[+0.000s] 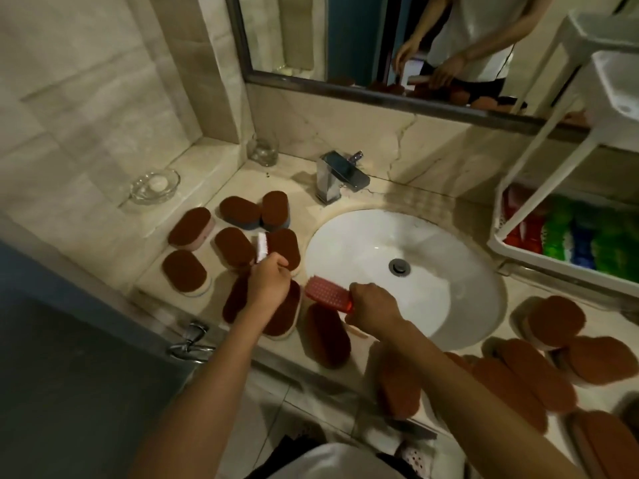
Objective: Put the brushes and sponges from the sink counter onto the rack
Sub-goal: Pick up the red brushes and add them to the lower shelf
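Note:
My right hand (374, 307) grips a red brush (326, 292) by its handle at the front rim of the white sink (449, 271), bristles facing up. To its left, my left hand (269, 283) holds a small white brush (262, 247) upright above the brown sponges (189, 229) that lie scattered over the left counter. More brown sponges (556, 321) crowd the counter right of the sink. The white rack (553, 267) stands at the right, its lower tray packed with red, green and blue brushes (587, 243).
A chrome faucet (337, 178) stands behind the sink. A glass dish (154, 186) and a clear tumbler (263, 151) sit at the back left corner. A mirror (345, 46) hangs above. A second tap (192, 342) sticks out below the counter's left edge.

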Available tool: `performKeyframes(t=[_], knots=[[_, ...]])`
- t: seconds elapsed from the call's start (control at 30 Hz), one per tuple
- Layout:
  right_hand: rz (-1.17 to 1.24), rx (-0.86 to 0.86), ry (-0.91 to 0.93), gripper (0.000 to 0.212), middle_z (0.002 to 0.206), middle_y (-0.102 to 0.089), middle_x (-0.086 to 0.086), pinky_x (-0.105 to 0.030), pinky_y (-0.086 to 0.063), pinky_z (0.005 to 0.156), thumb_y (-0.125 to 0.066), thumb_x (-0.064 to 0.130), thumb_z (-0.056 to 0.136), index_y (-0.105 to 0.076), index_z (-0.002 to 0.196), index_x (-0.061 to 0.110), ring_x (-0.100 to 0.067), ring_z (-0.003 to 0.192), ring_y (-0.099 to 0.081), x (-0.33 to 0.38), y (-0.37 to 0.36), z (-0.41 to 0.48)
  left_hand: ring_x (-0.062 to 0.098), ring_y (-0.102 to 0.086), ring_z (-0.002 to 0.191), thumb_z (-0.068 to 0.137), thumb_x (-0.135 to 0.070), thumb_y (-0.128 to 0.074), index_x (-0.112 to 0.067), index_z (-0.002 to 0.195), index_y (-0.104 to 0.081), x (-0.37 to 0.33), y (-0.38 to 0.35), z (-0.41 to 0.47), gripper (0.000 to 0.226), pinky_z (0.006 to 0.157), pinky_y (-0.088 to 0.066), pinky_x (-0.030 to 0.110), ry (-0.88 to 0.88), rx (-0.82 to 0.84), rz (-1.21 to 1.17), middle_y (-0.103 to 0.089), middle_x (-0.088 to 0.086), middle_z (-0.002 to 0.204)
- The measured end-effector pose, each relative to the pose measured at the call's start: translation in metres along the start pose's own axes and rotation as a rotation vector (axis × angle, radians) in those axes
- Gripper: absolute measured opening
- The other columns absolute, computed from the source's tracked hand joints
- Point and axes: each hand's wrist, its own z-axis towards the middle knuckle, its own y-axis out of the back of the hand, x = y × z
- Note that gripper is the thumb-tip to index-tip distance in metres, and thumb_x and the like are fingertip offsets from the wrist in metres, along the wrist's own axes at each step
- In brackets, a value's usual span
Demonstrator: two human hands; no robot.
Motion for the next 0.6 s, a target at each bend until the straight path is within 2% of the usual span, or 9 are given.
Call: performKeyframes(t=[0.1, 0.2, 0.3, 0.37, 0.6], knots=[[0.074, -0.061, -0.061, 0.030, 0.109, -0.066, -0.013, -0.032, -0.049, 0.079, -0.061, 0.020, 0.084, -0.056, 0.110, 0.006, -0.029, 0.099, -0.064, 0.015, 0.002, 0.013, 0.036, -0.060, 0.108, 0.093, -0.010, -0.045, 0.002, 0.111, -0.059, 0.010, 0.010, 0.021, 0.025, 0.087, -0.048, 0.039, 0.097, 0.027, 0.051, -0.064, 0.021, 0.115], [0.149, -0.086, -0.130, 0.032, 0.108, -0.067, -0.013, -0.031, -0.050, 0.078, -0.063, 0.018, 0.080, -0.057, 0.109, 0.006, -0.029, 0.097, -0.064, 0.025, 0.000, 0.023, 0.037, -0.061, 0.108, 0.089, -0.021, -0.054, 0.002, 0.124, -0.051, 0.022, 0.002, 0.041, 0.042, 0.093, -0.052, 0.042, 0.165, 0.134, 0.027, -0.062, 0.022, 0.120], [0.197, -0.121, -0.184, 0.034, 0.109, -0.067, -0.013, -0.031, -0.050, 0.079, -0.065, 0.020, 0.080, -0.057, 0.110, 0.006, -0.029, 0.098, -0.064, 0.028, 0.001, 0.031, 0.035, -0.057, 0.116, 0.088, -0.025, -0.057, -0.002, 0.131, -0.047, 0.024, -0.004, 0.051, 0.050, 0.099, -0.048, 0.040, 0.168, 0.182, 0.070, -0.057, 0.020, 0.128], [0.203, -0.152, -0.217, 0.034, 0.110, -0.067, -0.012, -0.032, -0.052, 0.081, -0.065, 0.020, 0.082, -0.056, 0.112, 0.006, -0.028, 0.098, -0.065, 0.026, 0.006, 0.034, 0.034, -0.053, 0.121, 0.089, -0.025, -0.059, -0.003, 0.134, -0.044, 0.019, -0.004, 0.054, 0.053, 0.099, -0.044, 0.039, 0.157, 0.188, 0.108, -0.055, 0.018, 0.131], [0.172, -0.222, -0.254, 0.027, 0.105, -0.067, -0.013, -0.032, -0.050, 0.074, -0.059, 0.015, 0.083, -0.056, 0.108, 0.004, -0.029, 0.093, -0.064, 0.015, 0.019, 0.039, 0.035, -0.056, 0.118, 0.090, -0.012, -0.057, 0.000, 0.134, -0.040, 0.015, -0.008, 0.075, 0.049, 0.094, -0.049, 0.040, 0.119, 0.106, 0.233, -0.057, 0.019, 0.126]])
